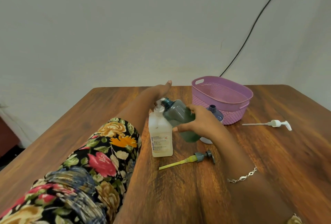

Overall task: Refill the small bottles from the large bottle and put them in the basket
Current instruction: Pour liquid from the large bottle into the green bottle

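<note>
A large white bottle [161,134] with a printed label stands upright mid-table. My left hand [161,89] lies flat over its white pump head [158,104], fingers stretched out. My right hand [198,119] grips a small grey-green bottle [177,112], uncapped and tilted so its open mouth sits right at the pump's nozzle. Some greenish liquid shows in its lower end. Behind my right hand stands a small blue bottle [215,112], open-necked and mostly hidden. The purple basket [250,96] sits at the back right with nothing seen inside.
A grey pump with a yellow tube [197,158] lies on the wooden table in front of the white bottle. A white pump with its tube [275,124] lies right of the basket. A black cable [250,32] runs down the wall behind.
</note>
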Tool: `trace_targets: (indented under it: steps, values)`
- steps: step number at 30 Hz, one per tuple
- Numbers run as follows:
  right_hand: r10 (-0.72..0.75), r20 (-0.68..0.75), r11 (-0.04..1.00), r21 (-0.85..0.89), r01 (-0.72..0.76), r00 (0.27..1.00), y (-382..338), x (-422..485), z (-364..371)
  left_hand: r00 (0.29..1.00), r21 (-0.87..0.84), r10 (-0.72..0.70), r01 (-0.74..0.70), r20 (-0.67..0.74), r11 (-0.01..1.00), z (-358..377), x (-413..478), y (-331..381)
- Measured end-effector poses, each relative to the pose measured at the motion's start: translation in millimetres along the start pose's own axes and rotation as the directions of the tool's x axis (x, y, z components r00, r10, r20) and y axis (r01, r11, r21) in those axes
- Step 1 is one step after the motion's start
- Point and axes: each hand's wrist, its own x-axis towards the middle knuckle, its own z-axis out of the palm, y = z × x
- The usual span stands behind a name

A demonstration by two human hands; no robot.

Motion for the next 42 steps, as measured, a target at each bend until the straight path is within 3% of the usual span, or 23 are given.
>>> trace_targets:
  steps: [3,9,18,25,32,39,42]
  values:
    - [0.007,0.001,1.000,-0.010,-0.007,1.000,2,-2,-1,1.000,-0.003,-0.015,0.016,0.025,1.000,1,-3,1]
    - [0.002,-0.016,0.997,-0.077,-0.003,1.000,0,-2,1,0.984,0.126,0.101,-0.083,-0.148,0.989,8,14,-8]
    - [0.016,0.009,1.000,0.011,-0.016,1.000,2,-5,-1,1.000,-0.087,-0.002,0.004,0.018,0.996,3,1,0]
    - [0.011,0.002,0.997,-0.073,-0.011,1.000,0,-7,-4,0.977,0.085,0.134,-0.121,-0.166,0.989,11,15,-11]
    - [0.018,0.005,0.999,-0.049,-0.018,1.000,0,-8,-5,1.000,-0.016,-0.011,0.012,0.024,1.000,7,0,1]
    - [0.019,0.015,0.998,-0.066,-0.018,1.000,-1,-7,-2,0.996,0.227,0.053,-0.036,-0.069,0.973,6,1,-1]
    - [0.013,0.019,0.998,-0.063,-0.011,1.000,-2,-7,-2,0.996,0.242,0.060,-0.043,-0.064,0.969,5,1,-1]
